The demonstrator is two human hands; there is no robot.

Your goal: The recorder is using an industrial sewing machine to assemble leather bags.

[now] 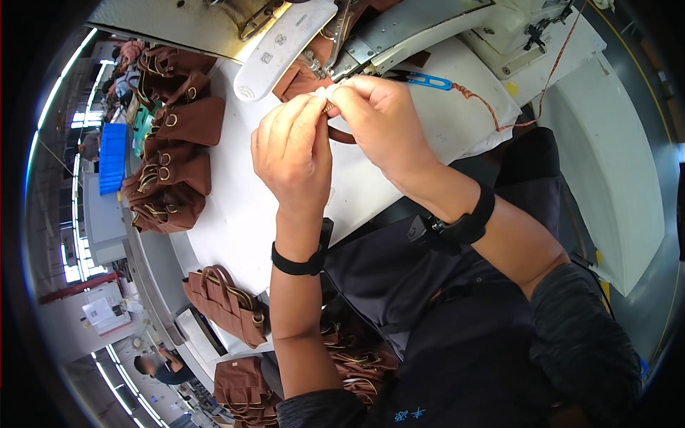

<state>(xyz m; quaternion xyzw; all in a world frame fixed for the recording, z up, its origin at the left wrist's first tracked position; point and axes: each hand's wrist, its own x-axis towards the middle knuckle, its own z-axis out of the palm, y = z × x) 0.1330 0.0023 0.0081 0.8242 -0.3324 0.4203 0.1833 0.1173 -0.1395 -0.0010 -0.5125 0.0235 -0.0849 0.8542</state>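
Observation:
My left hand (291, 146) and my right hand (382, 118) meet fingertip to fingertip over the white worktable (246, 185), in front of a sewing machine (399, 36). Both are closed in a pinch on a brown leather piece (341, 135), whose curved edge shows below the fingers. A small gold-coloured ridged strip, perhaps zipper teeth, glints between the fingertips. My fingers hide most of the piece. More brown leather (298, 80) lies just beyond, by the machine's metal parts.
Several brown handbags (189, 121) stand along the table's left side. Another handbag (225, 303) lies nearer, with more bags (246, 389) below it. Blue-handled thread snips (428, 81) with an orange cord rest at the right. A person (168, 367) is far off at lower left.

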